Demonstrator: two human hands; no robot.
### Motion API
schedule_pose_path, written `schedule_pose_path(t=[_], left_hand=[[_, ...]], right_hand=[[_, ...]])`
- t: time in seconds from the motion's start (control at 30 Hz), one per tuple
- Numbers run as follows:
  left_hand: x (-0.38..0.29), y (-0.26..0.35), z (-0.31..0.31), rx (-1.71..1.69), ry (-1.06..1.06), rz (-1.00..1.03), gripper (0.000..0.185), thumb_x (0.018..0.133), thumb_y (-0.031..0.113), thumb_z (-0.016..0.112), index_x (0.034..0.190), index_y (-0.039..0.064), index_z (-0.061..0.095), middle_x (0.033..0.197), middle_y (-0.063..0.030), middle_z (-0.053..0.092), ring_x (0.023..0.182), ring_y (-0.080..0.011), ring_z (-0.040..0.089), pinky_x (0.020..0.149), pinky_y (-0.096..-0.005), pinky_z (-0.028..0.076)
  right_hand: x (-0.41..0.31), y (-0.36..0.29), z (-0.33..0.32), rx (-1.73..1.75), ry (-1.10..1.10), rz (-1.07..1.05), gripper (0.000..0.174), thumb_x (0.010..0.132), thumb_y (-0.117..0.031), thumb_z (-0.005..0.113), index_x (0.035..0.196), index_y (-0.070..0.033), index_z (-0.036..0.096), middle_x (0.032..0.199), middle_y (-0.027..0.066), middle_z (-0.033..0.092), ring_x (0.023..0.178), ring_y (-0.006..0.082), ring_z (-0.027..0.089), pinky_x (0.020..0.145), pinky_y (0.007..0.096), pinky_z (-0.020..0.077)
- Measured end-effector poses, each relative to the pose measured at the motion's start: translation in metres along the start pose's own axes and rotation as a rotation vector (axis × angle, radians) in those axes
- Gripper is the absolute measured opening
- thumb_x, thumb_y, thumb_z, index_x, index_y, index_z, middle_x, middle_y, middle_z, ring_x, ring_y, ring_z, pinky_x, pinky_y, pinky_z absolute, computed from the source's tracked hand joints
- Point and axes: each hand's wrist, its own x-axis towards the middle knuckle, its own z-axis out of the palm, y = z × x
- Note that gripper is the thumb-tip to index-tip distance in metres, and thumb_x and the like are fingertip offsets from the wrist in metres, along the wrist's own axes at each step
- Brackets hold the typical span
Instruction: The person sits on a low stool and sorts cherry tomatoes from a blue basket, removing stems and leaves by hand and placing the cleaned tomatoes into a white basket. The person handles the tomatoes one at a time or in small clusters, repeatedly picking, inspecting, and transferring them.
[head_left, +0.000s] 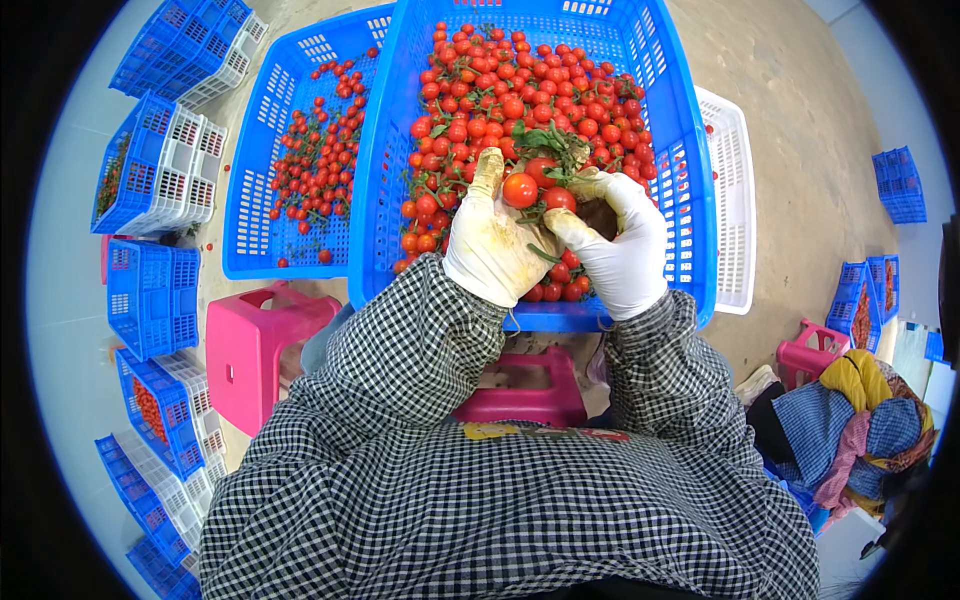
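Observation:
My left hand (491, 244), in a stained white glove, is turned palm up with several cherry tomatoes (520, 190) on its fingers. Green stems and leaves (553, 142) cling to this bunch. My right hand (626, 240), also gloved, curls against the bunch from the right, its thumb by a lower tomato (559, 199). Its fingertips are partly hidden, so what exactly they grip is unclear. Both hands are above a large blue plastic basket (373, 187) holding a heap of red cherry tomatoes (487, 82), some with stems attached.
Left of it, a second blue basket (247, 217) holds fewer tomatoes. A white crate (735, 225) stands at the right. Pink plastic stools (240, 345) are near me. Stacked blue and white crates (154, 292) line the left wall. Coloured cloth (847, 427) is bundled at lower right.

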Motion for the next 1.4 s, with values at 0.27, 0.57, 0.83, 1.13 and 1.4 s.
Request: schedule_pose_path(t=[0.27, 0.57, 0.83, 1.13, 1.4], left_hand=[[-0.002, 0.0, -0.001, 0.052, -0.056, 0.023, 0.059, 0.097, 0.054, 0.034, 0.127, 0.004, 0.047, 0.122, -0.0163, 0.056, 0.11, -0.0341, 0.055, 0.09, -0.0498, 0.051], [0.006, 0.004, -0.013, -0.198, -0.082, -0.019, 0.055, 0.097, 0.049, 0.038, 0.127, 0.003, 0.046, 0.127, -0.0202, 0.054, 0.116, -0.0364, 0.053, 0.095, -0.0509, 0.049], [0.011, 0.006, -0.021, -0.231, -0.237, -0.017, 0.061, 0.097, 0.047, 0.038, 0.137, 0.001, 0.035, 0.138, -0.0236, 0.042, 0.126, -0.0401, 0.043, 0.102, -0.0554, 0.041], [0.008, 0.006, -0.018, -0.197, -0.322, -0.042, 0.069, 0.097, 0.051, 0.033, 0.142, -0.001, 0.029, 0.142, -0.0268, 0.037, 0.129, -0.0427, 0.038, 0.106, -0.0554, 0.035], [0.01, 0.003, -0.028, -0.17, -0.338, -0.167, 0.069, 0.095, 0.057, 0.033, 0.136, 0.002, 0.041, 0.131, -0.0201, 0.05, 0.12, -0.037, 0.049, 0.1, -0.0497, 0.042]], right_hand=[[-0.003, 0.0, -0.002, 0.043, -0.075, 0.007, 0.025, 0.073, -0.006, 0.074, 0.095, -0.002, 0.062, 0.084, 0.0023, 0.06, 0.075, 0.0088, 0.057, 0.067, 0.0244, 0.0477], [0.007, 0.005, -0.017, 0.645, -0.151, 0.399, 0.028, 0.075, 0.001, 0.059, 0.103, -0.003, 0.058, 0.092, 0.0025, 0.062, 0.076, 0.0072, 0.056, 0.066, 0.0212, 0.0457], [0.008, 0.014, -0.022, 1.102, -0.204, 0.433, 0.04, 0.083, -0.012, 0.049, 0.121, 0.0, 0.049, 0.107, 0.0118, 0.062, 0.079, 0.0171, 0.062, 0.06, 0.024, 0.0495], [0.004, -0.003, -0.023, 0.244, -0.117, 0.119, 0.03, 0.074, -0.006, 0.074, 0.101, -0.002, 0.06, 0.084, 0.0012, 0.06, 0.067, 0.0069, 0.053, 0.057, 0.0219, 0.0435], [0.003, -0.008, -0.017, -0.32, -0.047, -0.342, 0.035, 0.074, -0.005, 0.071, 0.109, -0.011, 0.067, 0.081, 0.0048, 0.06, 0.068, 0.0171, 0.06, 0.061, 0.0276, 0.0485]])
